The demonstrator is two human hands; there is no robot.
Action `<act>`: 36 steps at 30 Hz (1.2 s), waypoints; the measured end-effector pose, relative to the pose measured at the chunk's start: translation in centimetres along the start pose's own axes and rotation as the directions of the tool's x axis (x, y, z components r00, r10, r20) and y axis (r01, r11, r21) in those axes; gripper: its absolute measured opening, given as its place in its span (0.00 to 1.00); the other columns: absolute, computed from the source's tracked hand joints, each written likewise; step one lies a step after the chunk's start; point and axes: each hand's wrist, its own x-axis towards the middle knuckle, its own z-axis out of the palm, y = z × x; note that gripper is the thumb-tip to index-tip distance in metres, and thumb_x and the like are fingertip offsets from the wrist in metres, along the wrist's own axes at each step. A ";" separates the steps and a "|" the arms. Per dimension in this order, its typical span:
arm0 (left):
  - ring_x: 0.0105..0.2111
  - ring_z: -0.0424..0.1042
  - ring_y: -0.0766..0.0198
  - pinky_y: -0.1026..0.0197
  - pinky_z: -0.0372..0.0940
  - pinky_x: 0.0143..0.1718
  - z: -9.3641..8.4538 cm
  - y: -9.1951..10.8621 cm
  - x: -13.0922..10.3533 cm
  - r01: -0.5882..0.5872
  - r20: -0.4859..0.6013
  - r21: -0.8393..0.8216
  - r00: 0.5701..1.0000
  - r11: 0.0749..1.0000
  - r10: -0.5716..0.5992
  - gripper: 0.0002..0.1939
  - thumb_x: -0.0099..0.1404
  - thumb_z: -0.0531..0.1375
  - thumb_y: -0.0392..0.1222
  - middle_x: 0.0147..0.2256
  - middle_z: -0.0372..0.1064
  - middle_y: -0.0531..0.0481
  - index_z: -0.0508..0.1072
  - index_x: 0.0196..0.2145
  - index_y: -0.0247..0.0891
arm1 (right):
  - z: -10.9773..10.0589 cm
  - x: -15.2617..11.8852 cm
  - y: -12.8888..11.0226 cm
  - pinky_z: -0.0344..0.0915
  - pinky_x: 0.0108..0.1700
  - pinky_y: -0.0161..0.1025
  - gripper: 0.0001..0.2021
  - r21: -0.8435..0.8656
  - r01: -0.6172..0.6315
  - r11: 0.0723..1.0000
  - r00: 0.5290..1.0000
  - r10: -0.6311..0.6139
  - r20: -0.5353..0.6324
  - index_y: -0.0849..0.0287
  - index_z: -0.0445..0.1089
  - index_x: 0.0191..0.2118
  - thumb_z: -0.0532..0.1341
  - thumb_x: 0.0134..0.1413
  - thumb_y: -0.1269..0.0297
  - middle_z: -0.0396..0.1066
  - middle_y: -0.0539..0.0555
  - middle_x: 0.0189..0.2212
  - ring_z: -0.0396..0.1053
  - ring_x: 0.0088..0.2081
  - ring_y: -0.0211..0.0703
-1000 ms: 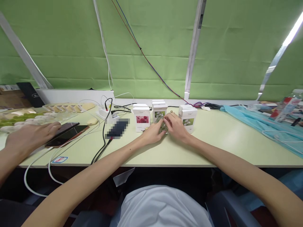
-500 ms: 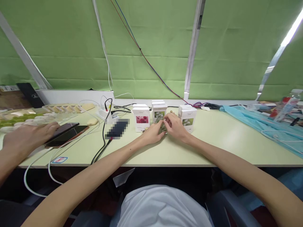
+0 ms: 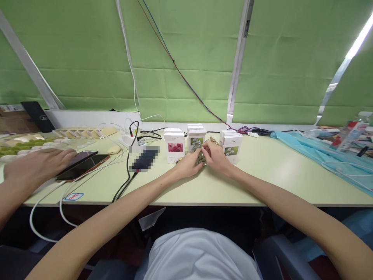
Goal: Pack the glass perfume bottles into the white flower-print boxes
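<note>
Both my hands meet at the middle of the desk, in front of small white boxes. My left hand (image 3: 189,164) has its fingers closed on the left side of a small greenish, see-through object (image 3: 200,157), whose kind I cannot make out. From the right, my right hand (image 3: 216,156) pinches at the top of the same object, its fingertips bunched. Behind it stands a white box with a green plant picture (image 3: 196,134). A box with a pink flower picture (image 3: 175,147) is at left, and another plant-picture box (image 3: 231,149) at right. Gold beads (image 3: 213,140) show behind my right hand.
Another person's hand (image 3: 40,163) lies at the left by two phones (image 3: 84,165). Cables (image 3: 125,181) run past a blurred dark device (image 3: 145,158) to a power strip (image 3: 131,140). Blue cloth (image 3: 317,151) and a plastic bottle (image 3: 357,128) are at the right.
The other person's hand at the left has shifted slightly. My hands stay on the greenish object in nearly the same place.
</note>
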 end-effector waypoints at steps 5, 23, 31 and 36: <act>0.30 0.71 0.54 0.59 0.58 0.28 0.0 0.0 0.1 -0.012 0.000 0.016 1.000 1.000 0.012 0.20 0.71 0.54 0.47 0.33 0.71 0.45 0.62 0.56 0.34 | 0.0 0.1 0.1 0.61 0.38 0.43 0.05 0.004 0.000 1.000 1.000 0.000 -0.004 0.55 0.59 0.36 0.53 0.66 0.66 0.66 0.52 0.27 0.64 0.31 0.46; 0.26 0.69 0.57 0.60 0.54 0.25 0.1 0.0 0.1 0.008 0.004 0.015 1.000 1.000 -0.008 0.21 0.70 0.55 0.47 0.32 0.70 0.46 0.62 0.56 0.33 | 0.1 0.6 0.5 0.58 0.37 0.41 0.09 -0.057 0.093 0.994 0.995 -0.091 0.046 0.54 0.53 0.32 0.49 0.66 0.70 0.62 0.52 0.29 0.61 0.32 0.44; 0.25 0.68 0.58 0.59 0.58 0.27 0.0 0.2 0.1 0.019 0.002 -0.005 1.000 1.000 -0.019 0.25 0.70 0.55 0.48 0.29 0.68 0.48 0.61 0.60 0.33 | -0.1 0.7 0.6 0.55 0.36 0.41 0.09 -0.138 0.101 0.985 0.991 -0.088 0.099 0.54 0.51 0.32 0.49 0.65 0.71 0.63 0.53 0.29 0.60 0.31 0.44; 0.24 0.67 0.58 0.59 0.59 0.27 0.0 0.1 0.1 0.010 0.002 -0.009 1.000 1.000 -0.010 0.23 0.70 0.55 0.48 0.27 0.67 0.50 0.62 0.58 0.33 | -0.3 0.9 0.2 0.57 0.35 0.41 0.08 -0.056 0.051 0.997 0.997 -0.047 0.064 0.54 0.54 0.32 0.50 0.64 0.70 0.63 0.51 0.27 0.61 0.30 0.44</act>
